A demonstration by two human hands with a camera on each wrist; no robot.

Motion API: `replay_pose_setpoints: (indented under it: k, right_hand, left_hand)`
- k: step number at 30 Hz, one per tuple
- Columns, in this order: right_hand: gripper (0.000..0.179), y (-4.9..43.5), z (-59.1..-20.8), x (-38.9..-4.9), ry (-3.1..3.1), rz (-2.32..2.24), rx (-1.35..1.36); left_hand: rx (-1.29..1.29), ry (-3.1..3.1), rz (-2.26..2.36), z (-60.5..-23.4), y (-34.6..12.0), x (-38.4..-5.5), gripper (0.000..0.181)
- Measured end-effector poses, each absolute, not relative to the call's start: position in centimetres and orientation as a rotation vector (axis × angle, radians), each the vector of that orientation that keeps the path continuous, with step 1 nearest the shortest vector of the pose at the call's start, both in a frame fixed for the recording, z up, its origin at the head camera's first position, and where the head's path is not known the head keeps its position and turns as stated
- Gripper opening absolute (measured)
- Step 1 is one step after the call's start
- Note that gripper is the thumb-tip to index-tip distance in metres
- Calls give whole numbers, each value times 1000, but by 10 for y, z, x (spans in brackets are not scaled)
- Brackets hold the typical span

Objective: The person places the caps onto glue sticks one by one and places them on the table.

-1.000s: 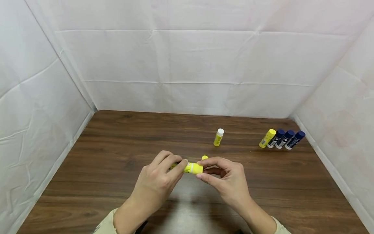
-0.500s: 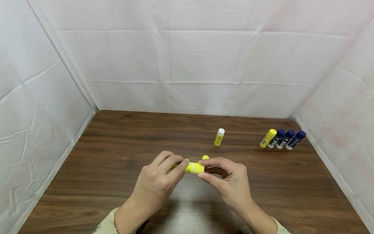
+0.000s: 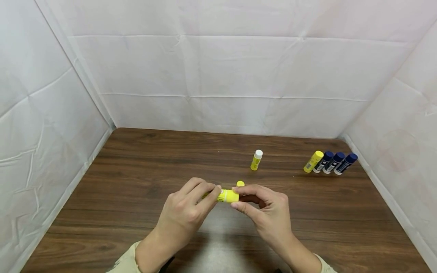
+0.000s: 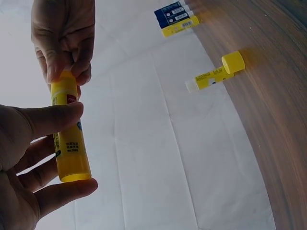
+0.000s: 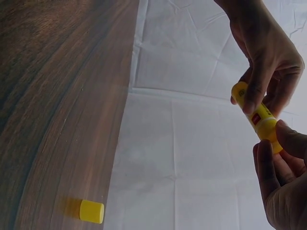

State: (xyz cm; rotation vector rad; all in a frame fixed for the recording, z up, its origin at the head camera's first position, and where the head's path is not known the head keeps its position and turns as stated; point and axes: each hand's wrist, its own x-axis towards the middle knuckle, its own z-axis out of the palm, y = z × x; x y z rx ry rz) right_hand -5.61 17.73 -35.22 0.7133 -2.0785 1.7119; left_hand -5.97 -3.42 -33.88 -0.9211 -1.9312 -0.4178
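Observation:
A yellow glue stick [image 3: 229, 196] is held nearly level between both hands, close over the table. My left hand [image 3: 187, 212] grips its printed body, thumb and fingers on opposite sides in the left wrist view. With thumb and fingertips, my right hand [image 3: 268, 212] pinches the plain yellow end, beyond a white ring. Just behind the right fingers a loose yellow cap [image 3: 240, 184] stands on the table; the right wrist view shows this cap [image 5: 91, 211] too. Farther back, a yellow glue stick with a white top [image 3: 257, 160] stands upright.
At the right rear, a yellow glue stick [image 3: 313, 161] and several dark blue glue sticks [image 3: 334, 163] stand in a row. White sheeting [image 3: 218, 76] walls the brown wooden table [image 3: 136, 167] at the back and both sides.
Both hands keep their grip on the glue stick with hardly any movement. The whole head view has shifted very slightly.

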Motion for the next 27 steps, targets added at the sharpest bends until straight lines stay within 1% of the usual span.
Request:
replay_pose_setpoints:
  k: [4, 10, 27]
  right_hand:
    - [31, 176, -352, -57, -2069, 1703, 724]
    - [31, 174, -354, -58, -2058, 1703, 723]
    - [31, 175, -357, -56, -2089, 1668, 690]
  left_hand:
    - [-919, -1910, -419, -339, -34, -59, 10]
    - [-921, -1896, -400, -340, -34, -60, 14]
    - [-952, -1918, -388, -341, -36, -64, 12]
